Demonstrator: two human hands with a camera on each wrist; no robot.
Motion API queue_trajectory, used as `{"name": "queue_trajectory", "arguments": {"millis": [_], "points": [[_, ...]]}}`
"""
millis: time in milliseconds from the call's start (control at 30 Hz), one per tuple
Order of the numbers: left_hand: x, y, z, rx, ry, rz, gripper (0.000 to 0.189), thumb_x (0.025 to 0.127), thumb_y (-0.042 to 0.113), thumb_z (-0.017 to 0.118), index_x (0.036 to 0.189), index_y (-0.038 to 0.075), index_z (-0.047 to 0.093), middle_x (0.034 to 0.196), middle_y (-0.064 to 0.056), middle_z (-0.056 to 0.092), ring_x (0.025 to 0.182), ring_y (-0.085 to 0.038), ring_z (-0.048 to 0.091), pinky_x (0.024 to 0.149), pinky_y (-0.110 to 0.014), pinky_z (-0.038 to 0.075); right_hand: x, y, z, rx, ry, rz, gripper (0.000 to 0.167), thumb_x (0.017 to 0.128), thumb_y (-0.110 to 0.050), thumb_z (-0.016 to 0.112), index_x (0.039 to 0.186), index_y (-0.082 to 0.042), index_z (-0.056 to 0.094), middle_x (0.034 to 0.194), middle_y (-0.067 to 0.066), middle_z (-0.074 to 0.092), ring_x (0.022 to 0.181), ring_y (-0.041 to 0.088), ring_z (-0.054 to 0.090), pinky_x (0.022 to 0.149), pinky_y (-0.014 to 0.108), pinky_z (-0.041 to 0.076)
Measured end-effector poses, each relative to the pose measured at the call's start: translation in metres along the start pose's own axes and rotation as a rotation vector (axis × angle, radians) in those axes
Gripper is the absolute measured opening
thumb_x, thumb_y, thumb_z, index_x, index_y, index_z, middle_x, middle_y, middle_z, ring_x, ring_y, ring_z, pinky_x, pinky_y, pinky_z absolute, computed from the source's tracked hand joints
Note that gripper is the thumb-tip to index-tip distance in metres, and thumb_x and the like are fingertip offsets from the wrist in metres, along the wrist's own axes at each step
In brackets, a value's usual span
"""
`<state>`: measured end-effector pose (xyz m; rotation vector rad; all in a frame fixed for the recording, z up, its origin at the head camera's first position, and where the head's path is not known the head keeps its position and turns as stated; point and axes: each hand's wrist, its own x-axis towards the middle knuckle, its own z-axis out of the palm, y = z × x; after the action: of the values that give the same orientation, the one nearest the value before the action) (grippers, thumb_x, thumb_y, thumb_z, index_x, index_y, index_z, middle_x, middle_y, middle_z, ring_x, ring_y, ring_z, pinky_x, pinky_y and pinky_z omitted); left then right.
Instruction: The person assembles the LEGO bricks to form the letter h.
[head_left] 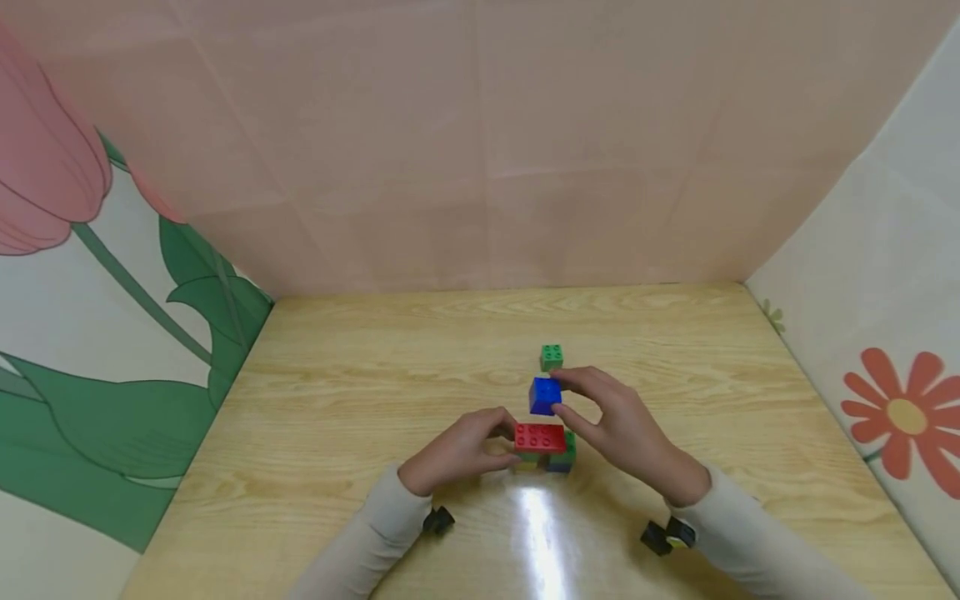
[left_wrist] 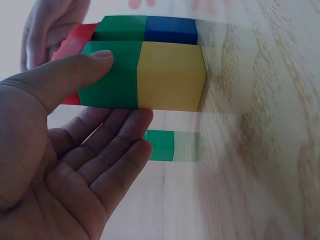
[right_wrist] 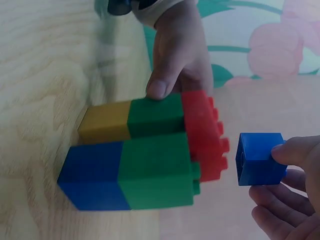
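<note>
Our right hand [head_left: 626, 429] pinches the blue block [head_left: 545, 397] clear above the red brick [head_left: 538, 437], whose length runs left-right; our left hand [head_left: 452, 452] holds the green block [left_wrist: 116, 82] underneath.

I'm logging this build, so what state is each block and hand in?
Held blue block: raised, unattached
Right hand: pinching that block
Yellow-based column: upright, green over yellow
Blue-based column: upright, green over blue
Red block: atop the yellow-based column, studs bare
Loose green block: standing apart, studs up
Left hand: holding the yellow-based column
</note>
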<state>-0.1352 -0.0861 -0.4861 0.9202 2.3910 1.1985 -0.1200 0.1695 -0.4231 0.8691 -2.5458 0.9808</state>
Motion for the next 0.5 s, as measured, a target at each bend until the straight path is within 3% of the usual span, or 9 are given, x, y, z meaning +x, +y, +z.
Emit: {"name": "queue_trajectory", "arguments": {"millis": [300, 500], "points": [[0.000, 0.002, -0.002, 0.002, 0.009, 0.028, 0.031, 0.087, 0.027, 0.076, 0.111, 0.019, 0.059, 0.106, 0.013, 0.065, 0.106, -0.005, 0.061, 0.094, -0.023, 0.049, -0.001, -0.015, -0.003, 0.020, 0.009, -0.079, 0.048, 0.086, -0.019, 0.077, 0.131, -0.013, 0.060, 0.123, -0.002, 0.062, 0.111, 0.016, 0.060, 0.090, 0.039, 0.054], [-0.001, 0.002, -0.002, 0.005, 0.009, 0.039, 0.030, 0.087, 0.025, 0.076, 0.111, 0.018, 0.058, 0.106, 0.011, 0.065, 0.105, -0.004, 0.061, 0.093, -0.025, 0.050, -0.003, -0.019, -0.002, 0.025, -0.002, -0.086, 0.046, 0.086, -0.020, 0.076, 0.130, -0.015, 0.060, 0.122, -0.004, 0.062, 0.111, 0.015, 0.060, 0.090, 0.038, 0.054]]}}
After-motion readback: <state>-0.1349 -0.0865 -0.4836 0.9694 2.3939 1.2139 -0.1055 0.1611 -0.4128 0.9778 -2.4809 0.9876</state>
